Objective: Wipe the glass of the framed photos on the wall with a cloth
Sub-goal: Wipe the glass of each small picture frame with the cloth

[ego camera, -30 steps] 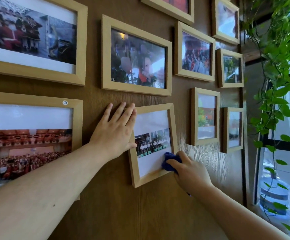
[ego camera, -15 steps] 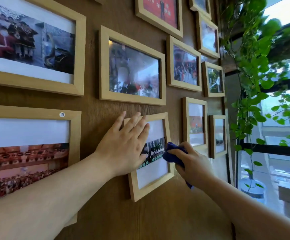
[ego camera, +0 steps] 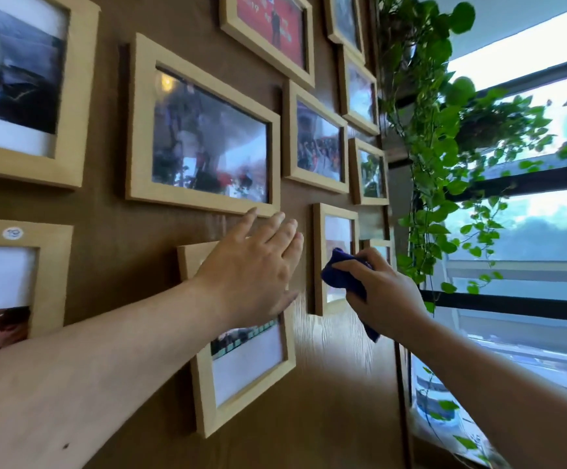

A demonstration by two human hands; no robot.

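I am pressing my flat, open left hand (ego camera: 253,265) over the lower small frame (ego camera: 241,374), while my right hand (ego camera: 381,292), nearer the tall narrow frame (ego camera: 334,258) near the wall's right edge, is gripping the blue cloth (ego camera: 343,274) against its glass.

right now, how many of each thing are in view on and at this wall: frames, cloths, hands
wooden photo frames: 11, one mostly hidden behind the right hand
blue cloth: 1
hands: 2, the left hand and the right hand
total: 14
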